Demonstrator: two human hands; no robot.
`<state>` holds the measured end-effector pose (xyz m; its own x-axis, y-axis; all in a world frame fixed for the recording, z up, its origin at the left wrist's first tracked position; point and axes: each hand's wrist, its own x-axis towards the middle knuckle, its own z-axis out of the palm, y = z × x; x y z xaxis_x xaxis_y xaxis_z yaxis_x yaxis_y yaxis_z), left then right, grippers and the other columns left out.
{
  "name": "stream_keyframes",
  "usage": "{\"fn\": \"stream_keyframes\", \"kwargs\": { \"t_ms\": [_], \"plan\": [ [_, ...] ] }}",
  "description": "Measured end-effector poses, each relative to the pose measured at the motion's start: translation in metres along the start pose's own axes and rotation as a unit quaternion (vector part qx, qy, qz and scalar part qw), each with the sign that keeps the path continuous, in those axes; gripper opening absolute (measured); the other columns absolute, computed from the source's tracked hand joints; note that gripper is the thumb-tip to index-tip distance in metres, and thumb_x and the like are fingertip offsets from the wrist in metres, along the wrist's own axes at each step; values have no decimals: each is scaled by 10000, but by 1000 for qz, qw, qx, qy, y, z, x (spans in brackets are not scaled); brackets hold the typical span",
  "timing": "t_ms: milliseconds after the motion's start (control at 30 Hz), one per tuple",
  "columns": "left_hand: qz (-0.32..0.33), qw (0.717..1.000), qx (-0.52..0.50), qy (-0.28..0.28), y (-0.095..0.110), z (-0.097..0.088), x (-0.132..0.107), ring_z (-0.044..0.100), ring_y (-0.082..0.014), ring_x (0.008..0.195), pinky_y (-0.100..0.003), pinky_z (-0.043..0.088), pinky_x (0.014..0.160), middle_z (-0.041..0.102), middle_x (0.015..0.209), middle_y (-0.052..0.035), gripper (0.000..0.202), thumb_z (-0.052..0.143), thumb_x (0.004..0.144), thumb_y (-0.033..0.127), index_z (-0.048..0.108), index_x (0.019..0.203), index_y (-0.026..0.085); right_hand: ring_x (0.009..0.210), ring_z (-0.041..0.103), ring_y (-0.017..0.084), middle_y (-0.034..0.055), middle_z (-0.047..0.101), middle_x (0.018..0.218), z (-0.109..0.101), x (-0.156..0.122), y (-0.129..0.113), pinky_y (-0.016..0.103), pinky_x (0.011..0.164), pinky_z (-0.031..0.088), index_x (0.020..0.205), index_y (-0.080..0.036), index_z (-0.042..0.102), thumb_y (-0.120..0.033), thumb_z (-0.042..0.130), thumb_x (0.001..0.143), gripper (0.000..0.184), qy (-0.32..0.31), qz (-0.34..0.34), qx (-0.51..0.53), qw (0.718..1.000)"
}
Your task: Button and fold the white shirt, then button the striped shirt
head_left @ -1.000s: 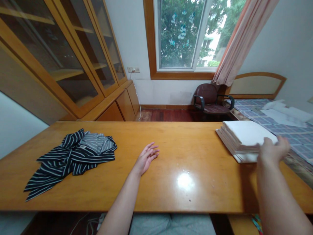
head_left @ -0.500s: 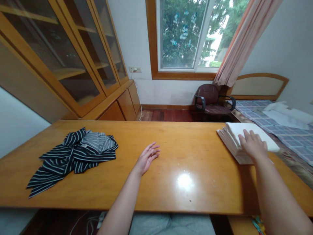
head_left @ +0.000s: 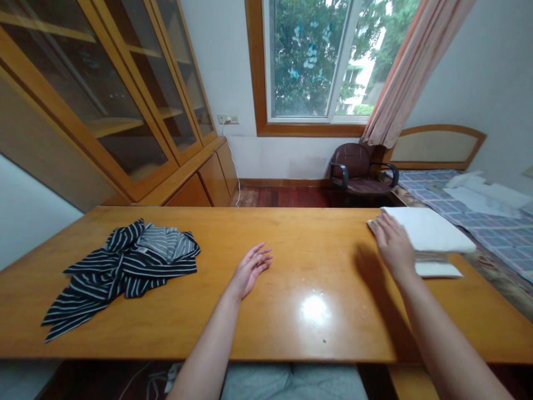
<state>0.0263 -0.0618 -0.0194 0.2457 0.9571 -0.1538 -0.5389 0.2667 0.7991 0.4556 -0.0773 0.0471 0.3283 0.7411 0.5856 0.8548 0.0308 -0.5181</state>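
My left hand [head_left: 251, 269] rests on its side on the wooden table [head_left: 287, 328], fingers loosely bent and apart, with nothing in it. A crumpled black-and-white striped garment [head_left: 125, 258] lies on the table to its left. On the right side stands a stack of flat white layers [head_left: 435, 230], paper or cloth, I cannot tell which. My right hand [head_left: 393, 244] is at the stack's left edge, its fingers stretched out and slightly blurred. It covers the stack's left side, so whether the fingertips touch it is unclear.
Beyond the table are a dark red armchair [head_left: 358, 166] and a window with a pink curtain [head_left: 410, 83]. A glass-door cabinet [head_left: 137, 105] stands at the left. The bed [head_left: 483, 205] at the right has a checked cover and white sheets on it.
My right hand has moved left, from the top of the white stack to its left edge. The left hand stays where it was.
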Motion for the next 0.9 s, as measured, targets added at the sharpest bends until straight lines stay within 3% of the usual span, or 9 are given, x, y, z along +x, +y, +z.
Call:
{"fn": "stream_keyframes", "kwargs": {
  "t_ms": [167, 233, 333, 533, 767, 900],
  "plan": [
    [-1, 1000, 2, 3, 0, -1, 0, 688, -189, 997, -344, 524, 936, 663, 1233, -122, 397, 690, 831, 196, 620, 1221, 180, 1320, 525, 256, 84, 611, 1381, 63, -50, -60, 513, 1191, 302, 1170, -231, 693, -380, 604, 855, 359, -108, -10, 194, 975],
    [0, 1000, -1, 5, 0, -1, 0, 688, -188, 992, -341, 525, 931, 666, 1222, -117, 396, 695, 823, 188, 623, 1212, 180, 1345, 504, 259, 72, 592, 1405, 83, -70, -76, 506, 1195, 308, 1205, -248, 687, -381, 607, 869, 370, -156, -13, 218, 963],
    [2, 1000, -5, 8, -1, 0, -1, 686, -183, 989, -336, 523, 929, 671, 1204, -108, 403, 704, 811, 188, 622, 1206, 181, 1359, 492, 263, 67, 551, 1449, 104, -94, -90, 511, 1180, 338, 1274, -258, 654, -359, 542, 918, 386, -214, -55, 172, 960],
    [8, 1000, 3, 8, -1, 0, -1, 686, -178, 973, -346, 514, 936, 671, 1196, -105, 413, 733, 792, 232, 629, 1188, 180, 1345, 504, 280, 129, 593, 1398, 115, -109, -89, 499, 1162, 366, 1284, -155, 660, -256, 458, 952, 402, -266, -147, 27, 952],
    [28, 998, 51, -3, -3, 1, -3, 681, -193, 1002, -355, 514, 930, 642, 1248, -115, 481, 776, 767, 272, 615, 1214, 200, 1332, 517, 283, 127, 608, 1379, 116, -107, -86, 487, 1141, 403, 1273, -147, 674, -236, 456, 948, 401, -259, -166, 17, 951],
    [48, 986, 156, -23, 0, -2, -6, 671, -237, 1059, -383, 525, 925, 627, 1294, -149, 487, 739, 801, 355, 609, 1240, 188, 1331, 518, 286, 130, 608, 1379, 116, -107, -86, 486, 1145, 401, 1272, -140, 675, -237, 458, 949, 401, -259, -164, 24, 952]
  ]
}}
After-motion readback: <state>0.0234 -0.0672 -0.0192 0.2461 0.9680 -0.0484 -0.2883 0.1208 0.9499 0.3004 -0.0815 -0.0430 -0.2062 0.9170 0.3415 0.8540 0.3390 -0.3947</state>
